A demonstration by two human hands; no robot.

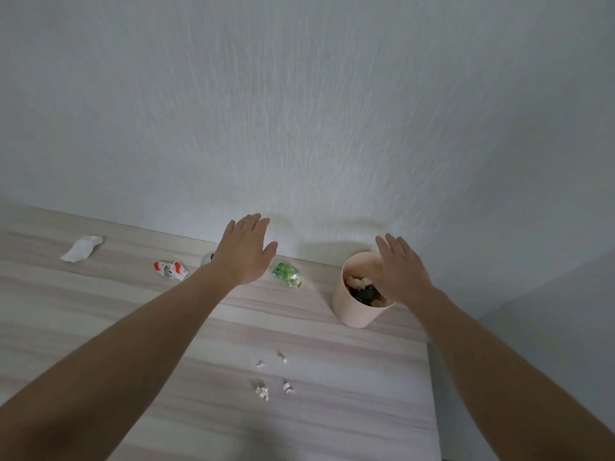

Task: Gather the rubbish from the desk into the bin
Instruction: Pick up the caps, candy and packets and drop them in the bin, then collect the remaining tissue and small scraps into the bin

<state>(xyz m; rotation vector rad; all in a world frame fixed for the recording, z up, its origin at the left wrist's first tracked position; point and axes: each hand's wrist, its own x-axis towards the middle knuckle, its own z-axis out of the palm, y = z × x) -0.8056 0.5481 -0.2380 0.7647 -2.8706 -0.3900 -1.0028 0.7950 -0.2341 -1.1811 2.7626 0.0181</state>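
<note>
A pale pink bin stands near the desk's right edge by the wall, with crumpled rubbish inside. My right hand hovers flat and open over its rim. My left hand is stretched out open above the desk, holding nothing. Just right of it lies a green wrapper. To its left is an orange and white wrapper, and a small white object peeks out from under the wrist. A crumpled white tissue lies far left. Several small paper scraps sit nearer to me.
The light wooden desk meets a white textured wall at the back. The desk's right edge runs just past the bin, with a grey floor or surface beyond it.
</note>
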